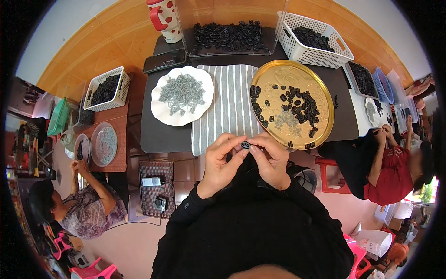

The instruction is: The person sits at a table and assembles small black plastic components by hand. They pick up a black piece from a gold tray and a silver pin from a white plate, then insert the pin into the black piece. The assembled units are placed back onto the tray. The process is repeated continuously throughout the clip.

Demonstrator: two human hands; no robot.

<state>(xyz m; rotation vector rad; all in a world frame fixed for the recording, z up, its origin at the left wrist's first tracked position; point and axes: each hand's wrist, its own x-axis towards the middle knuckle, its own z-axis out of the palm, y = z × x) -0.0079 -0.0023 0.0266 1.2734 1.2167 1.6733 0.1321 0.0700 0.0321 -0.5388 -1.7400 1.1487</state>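
Between the fingertips of my left hand [222, 160] and my right hand [269, 160] is a small black oval plastic piece [245, 145]. Both hands pinch it just in front of the table edge, over the end of a grey striped cloth [227, 107]. To the right of the cloth, a round gold tray [278, 74] holds many loose black pieces [304, 109] and a small heap of thin silver pins [285, 120]. On the left, a white scalloped plate [158, 111] carries a larger pile of similar metal pins [182, 94].
Behind the cloth stand a clear bin [227, 52] and a white basket [320, 58], both with black pieces. A phone [165, 60] and a spotted tumbler [165, 21] sit at the back left. Other people work at tables on the left [93, 204] and right [390, 176].
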